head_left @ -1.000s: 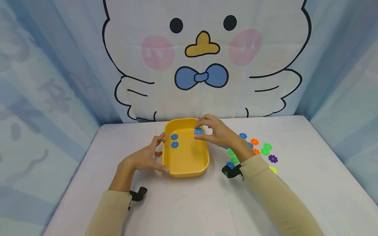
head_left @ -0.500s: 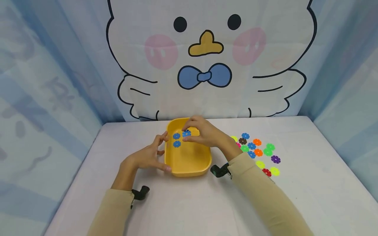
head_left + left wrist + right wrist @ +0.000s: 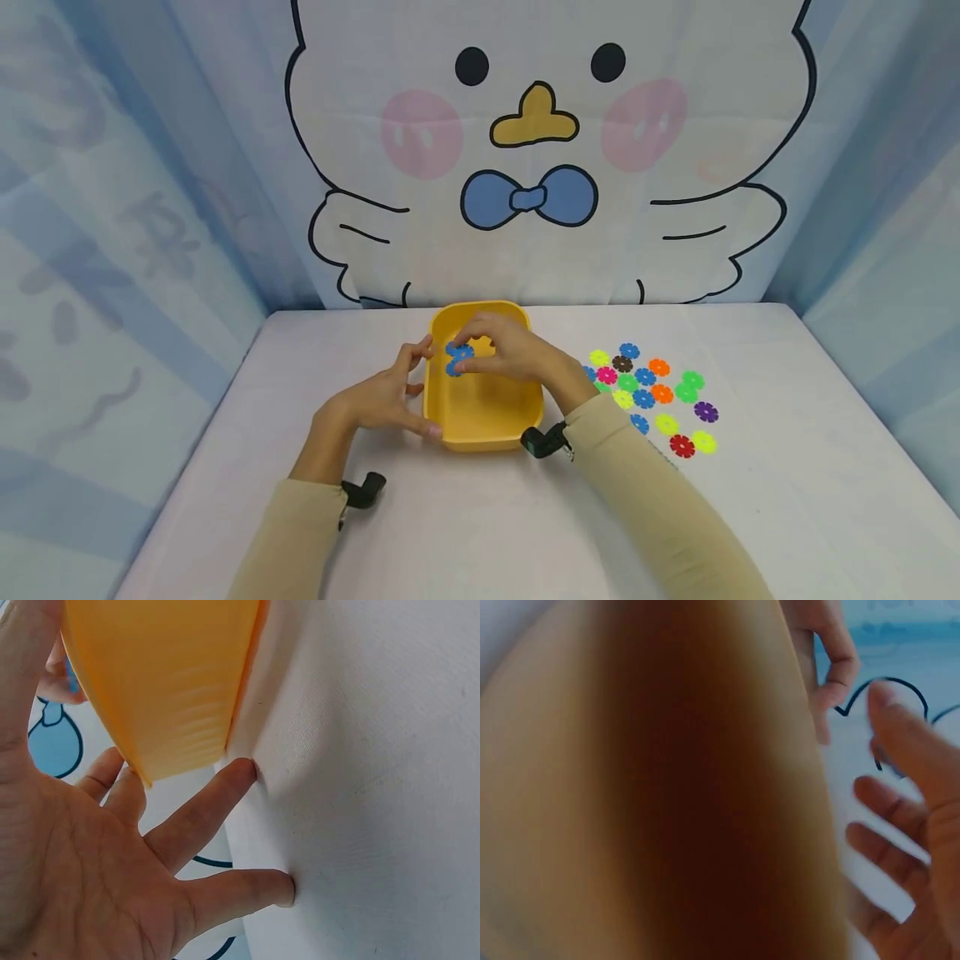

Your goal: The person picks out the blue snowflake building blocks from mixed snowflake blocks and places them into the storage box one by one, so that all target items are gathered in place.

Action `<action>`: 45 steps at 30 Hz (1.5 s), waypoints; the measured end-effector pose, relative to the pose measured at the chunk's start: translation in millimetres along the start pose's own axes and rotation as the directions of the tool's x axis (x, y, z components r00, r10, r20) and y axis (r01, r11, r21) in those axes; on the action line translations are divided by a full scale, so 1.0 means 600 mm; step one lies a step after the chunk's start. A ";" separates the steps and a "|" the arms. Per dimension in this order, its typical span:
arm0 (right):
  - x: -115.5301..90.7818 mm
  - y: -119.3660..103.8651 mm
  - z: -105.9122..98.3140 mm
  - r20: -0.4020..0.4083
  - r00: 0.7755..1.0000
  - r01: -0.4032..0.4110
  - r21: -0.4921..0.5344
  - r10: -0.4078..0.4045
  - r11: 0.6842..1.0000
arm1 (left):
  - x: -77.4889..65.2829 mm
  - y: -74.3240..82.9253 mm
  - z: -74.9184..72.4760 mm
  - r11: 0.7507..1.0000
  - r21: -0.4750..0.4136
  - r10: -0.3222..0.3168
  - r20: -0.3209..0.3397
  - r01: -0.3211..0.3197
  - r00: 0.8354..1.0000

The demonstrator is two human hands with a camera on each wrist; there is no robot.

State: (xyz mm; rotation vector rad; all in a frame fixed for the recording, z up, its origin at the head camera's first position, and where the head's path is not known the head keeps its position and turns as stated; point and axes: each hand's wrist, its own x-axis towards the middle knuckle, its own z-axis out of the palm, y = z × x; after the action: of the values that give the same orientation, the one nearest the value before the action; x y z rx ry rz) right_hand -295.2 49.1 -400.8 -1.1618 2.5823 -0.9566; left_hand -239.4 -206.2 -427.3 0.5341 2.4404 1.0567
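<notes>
A yellow tray (image 3: 486, 412) stands at the far middle of the table. My left hand (image 3: 378, 398) touches its left side with fingers spread; in the left wrist view, two fingertips of that hand (image 3: 97, 855) meet the tray's edge and two reach the white tabletop. Between thumb and index finger my right hand (image 3: 512, 348) pinches a blue flower-shaped disc (image 3: 465, 352) inside the tray's outline. It overlaps two other blue discs (image 3: 453, 368) in the tray's left part. The right wrist view shows the right hand (image 3: 926, 825) beside the tray's large, blurred wall (image 3: 690, 780).
Several loose flower-shaped discs (image 3: 627, 382) in blue, green, orange, yellow, pink and brown lie right of the tray. A purple disc (image 3: 706, 412) and a red disc (image 3: 682, 446) lie at their right side. A printed curtain (image 3: 525, 258) hangs behind the table.
My right hand has carried the blue disc leftward across the tray, from its right side to the two blue discs. The left hand stays at the tray's left side.
</notes>
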 end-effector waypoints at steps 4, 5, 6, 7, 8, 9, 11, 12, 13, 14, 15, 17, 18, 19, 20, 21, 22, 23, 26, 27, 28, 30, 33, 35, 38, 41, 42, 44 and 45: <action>0.003 0.001 0.012 0.089 0.994 -0.055 -0.041 0.058 0.998 | -0.001 -0.001 0.000 1.000 -0.013 0.012 0.006 -0.012 1.000; 0.003 0.000 0.014 0.101 0.992 -0.068 -0.043 0.072 0.997 | -0.001 -0.001 0.000 1.000 -0.015 0.013 0.007 -0.013 1.000; 0.003 -0.001 0.015 0.112 0.991 -0.073 -0.038 0.077 0.997 | -0.002 -0.001 -0.001 1.000 -0.017 0.015 0.008 -0.014 1.000; 0.003 -0.001 0.016 0.118 0.990 -0.080 -0.032 0.083 0.996 | -0.003 -0.001 -0.001 1.000 -0.020 0.016 0.009 -0.015 1.000; 0.002 -0.003 0.016 0.123 0.988 -0.088 -0.029 0.091 0.996 | -0.003 -0.001 -0.001 1.000 -0.021 0.015 0.009 -0.014 1.000; 0.002 -0.004 0.015 0.127 0.988 -0.089 -0.028 0.092 0.996 | -0.003 0.000 -0.001 1.000 -0.022 0.012 0.010 -0.012 1.000; 0.002 -0.007 0.011 0.128 0.987 -0.092 -0.015 0.093 0.996 | -0.004 0.001 -0.001 1.000 -0.024 0.009 0.012 -0.009 1.000; 0.002 -0.009 0.009 0.127 0.988 -0.092 -0.010 0.092 0.996 | -0.004 0.001 -0.001 1.000 -0.025 0.007 0.013 -0.006 1.000; 0.002 -0.011 0.007 0.124 0.988 -0.091 -0.006 0.091 0.996 | -0.004 0.002 -0.001 1.000 -0.024 0.005 0.011 -0.005 1.000; 0.003 -0.012 0.006 0.121 0.989 -0.089 -0.002 0.088 0.996 | -0.005 0.002 -0.001 1.000 -0.022 0.002 0.008 -0.002 1.000; 0.004 -0.012 0.005 0.114 0.990 -0.082 0.003 0.081 0.997 | -0.005 0.002 -0.002 1.000 -0.021 0.001 0.006 -0.001 1.000; 0.006 -0.011 0.007 0.103 0.992 -0.076 0.014 0.074 0.997 | -0.006 0.002 -0.002 1.000 -0.021 0.003 0.003 -0.003 1.000; 0.007 -0.010 0.009 0.102 0.992 -0.071 0.017 0.069 0.997 | -0.006 0.002 -0.002 1.000 -0.023 0.006 0.005 -0.006 1.000; 0.007 -0.008 0.012 0.102 0.993 -0.069 0.023 0.066 0.997 | -0.006 0.001 -0.002 1.000 -0.025 0.007 0.005 -0.007 1.000; 0.007 -0.006 0.016 0.104 0.993 -0.066 0.027 0.063 0.997 | -0.006 0.001 -0.002 1.000 -0.028 0.009 0.006 -0.009 1.000; 0.006 -0.004 0.020 0.104 0.993 -0.066 0.032 0.062 0.997 | -0.006 0.000 -0.002 0.999 -0.032 0.012 0.008 -0.012 1.000; 0.006 -0.002 0.024 0.105 0.992 -0.069 0.039 0.064 0.997 | -0.006 0.000 -0.002 0.999 -0.034 0.015 0.009 -0.015 1.000; 0.006 -0.001 0.027 0.106 0.992 -0.071 0.045 0.066 0.996 | -0.006 0.000 -0.002 0.999 -0.036 0.018 0.010 -0.018 1.000; 0.007 0.002 0.036 0.103 0.993 -0.073 0.057 0.066 0.996 | -0.006 -0.001 -0.003 0.999 -0.042 0.023 0.009 -0.022 1.000; 0.008 0.002 0.039 0.102 0.992 -0.075 0.060 0.068 0.995 | -0.006 -0.002 -0.003 0.999 -0.044 0.024 0.009 -0.023 1.000; 0.009 0.003 0.042 0.104 0.992 -0.075 0.064 0.068 0.995 | -0.007 -0.002 -0.003 0.999 -0.046 0.025 0.010 -0.025 1.000; 0.012 0.005 0.048 0.109 0.992 -0.072 0.059 0.065 0.996 | -0.007 -0.003 -0.002 0.999 -0.047 0.029 0.010 -0.029 1.000; 0.014 0.009 0.056 0.116 0.991 -0.077 0.045 0.072 0.996 | -0.006 -0.004 0.000 0.998 -0.047 0.042 0.010 -0.042 0.999; 0.014 0.010 0.059 0.117 0.989 -0.091 0.033 0.087 0.995 | -0.006 -0.003 0.001 0.998 -0.044 0.047 0.010 -0.046 0.999; 0.013 0.011 0.063 0.120 0.986 -0.121 0.030 0.117 0.992 | -0.005 -0.002 0.003 0.998 -0.040 0.045 0.006 -0.045 0.999; 0.013 0.013 0.065 0.126 0.981 -0.156 0.039 0.150 0.987 | -0.004 0.000 0.003 0.999 -0.037 0.038 0.004 -0.038 0.999; 0.013 0.014 0.066 0.127 0.979 -0.166 0.044 0.159 0.985 | -0.004 0.000 0.002 0.999 -0.034 0.036 0.005 -0.036 0.999; 0.013 0.018 0.069 0.132 0.976 -0.178 0.043 0.171 0.983 | -0.002 0.001 0.002 0.999 -0.029 0.037 0.005 -0.037 0.999; 0.013 0.021 0.071 0.135 0.975 -0.181 0.039 0.175 0.983 | -0.002 0.002 0.001 0.999 -0.026 0.036 0.005 -0.036 0.999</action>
State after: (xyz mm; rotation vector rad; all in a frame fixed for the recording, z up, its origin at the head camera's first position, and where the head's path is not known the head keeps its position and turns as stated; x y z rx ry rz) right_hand -292.0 29.0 -440.7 -0.9284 2.4921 -0.8714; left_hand -238.0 -205.4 -426.5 0.5740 2.4170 1.0985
